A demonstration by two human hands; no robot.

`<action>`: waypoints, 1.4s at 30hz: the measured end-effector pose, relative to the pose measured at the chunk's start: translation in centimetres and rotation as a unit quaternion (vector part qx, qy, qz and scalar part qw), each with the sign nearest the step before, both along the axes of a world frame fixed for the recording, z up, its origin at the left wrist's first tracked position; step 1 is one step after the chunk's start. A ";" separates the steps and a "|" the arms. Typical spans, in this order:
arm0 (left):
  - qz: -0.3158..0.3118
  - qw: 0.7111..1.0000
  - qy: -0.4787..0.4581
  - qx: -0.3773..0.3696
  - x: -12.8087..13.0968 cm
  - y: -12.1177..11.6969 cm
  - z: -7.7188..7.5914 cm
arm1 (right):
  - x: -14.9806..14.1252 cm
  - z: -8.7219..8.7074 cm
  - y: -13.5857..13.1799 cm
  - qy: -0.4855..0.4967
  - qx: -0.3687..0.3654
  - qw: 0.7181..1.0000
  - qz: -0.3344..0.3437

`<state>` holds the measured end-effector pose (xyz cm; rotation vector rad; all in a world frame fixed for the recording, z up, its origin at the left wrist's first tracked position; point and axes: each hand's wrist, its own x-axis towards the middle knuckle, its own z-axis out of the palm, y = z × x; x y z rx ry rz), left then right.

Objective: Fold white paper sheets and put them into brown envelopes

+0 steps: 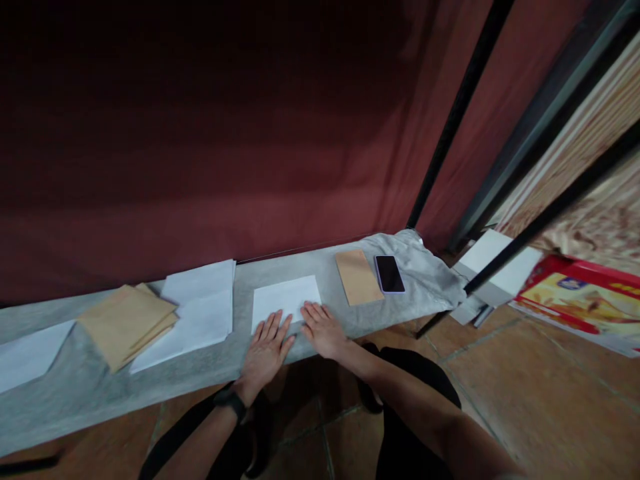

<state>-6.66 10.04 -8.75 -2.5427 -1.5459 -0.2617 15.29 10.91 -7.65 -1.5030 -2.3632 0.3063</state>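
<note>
A white sheet of paper [285, 297], seemingly folded, lies on the narrow cloth-covered table in front of me. My left hand [269, 348] rests flat on its near left edge, fingers stretched out. On the near right part of the same paper my right hand [323, 329] also lies flat, fingers extended. Just right of the paper is a brown envelope [359, 277], and beside that a dark-screened phone [389, 274]. To the left sit a stack of white paper [205, 307] and several brown envelopes [127, 320] partly over it.
Grey cloth [240, 353] covers the table. Another white sheet [33, 357] lies at its far left. A dark red curtain-like wall [200, 167] stands behind. Black metal poles [450, 127] rise at the right, near a red and yellow box [585, 300] on the tiled floor.
</note>
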 end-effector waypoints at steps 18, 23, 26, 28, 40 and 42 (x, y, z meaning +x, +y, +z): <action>0.004 0.999 -0.011 -0.030 0.0 0.0 -0.1 | 2.6 2.5 -1.2 -0.045 -0.068 0.996 -0.042; 0.032 0.997 -0.052 -0.054 1.9 1.4 0.1 | 1.9 3.6 0.7 -0.007 -0.019 0.998 -0.059; 0.028 0.995 -0.063 -0.076 3.8 3.9 0.5 | 1.2 2.8 1.3 0.005 -0.018 1.000 -0.002; 0.038 0.993 -0.062 -0.096 4.8 5.7 0.6 | 0.9 1.8 1.3 -0.002 -0.035 0.999 0.019; 0.063 0.991 -0.034 -0.116 6.3 12.8 0.5 | 1.0 -0.2 1.2 -0.010 -0.034 0.998 0.043; 0.064 0.991 -0.037 -0.112 6.5 13.7 0.6 | 1.1 -0.1 1.2 -0.011 -0.031 0.998 0.047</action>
